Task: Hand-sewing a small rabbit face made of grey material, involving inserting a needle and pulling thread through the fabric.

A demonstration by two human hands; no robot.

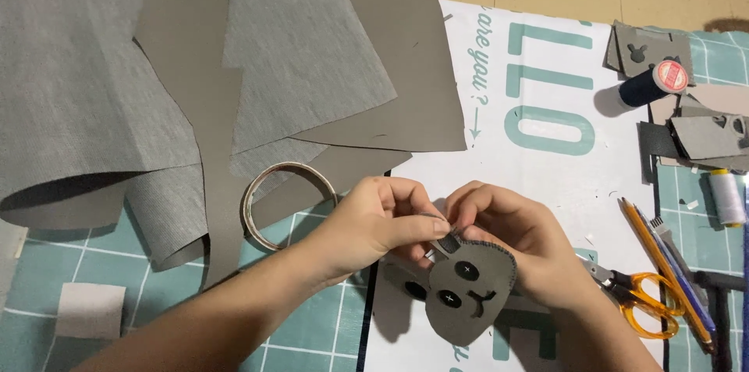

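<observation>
Both hands hold a small grey leather animal-face piece (470, 294) with dark button eyes, a stitched nose and dark edge stitching. My left hand (374, 220) pinches its upper edge between thumb and fingers. My right hand (519, 235) grips its right side, fingertips meeting the left hand's at the top. The piece hovers just above a white sheet with teal lettering (538, 107). No needle or thread is discernible between the fingers.
Large grey leather sheets (234, 68) and a tape roll ring (285, 204) lie at the left on a teal cutting mat (78, 263). Orange-handled scissors (644, 302), pencils (663, 263), a dark thread spool (651, 82), a pale spool (728, 196) and leather scraps (702, 134) sit at the right.
</observation>
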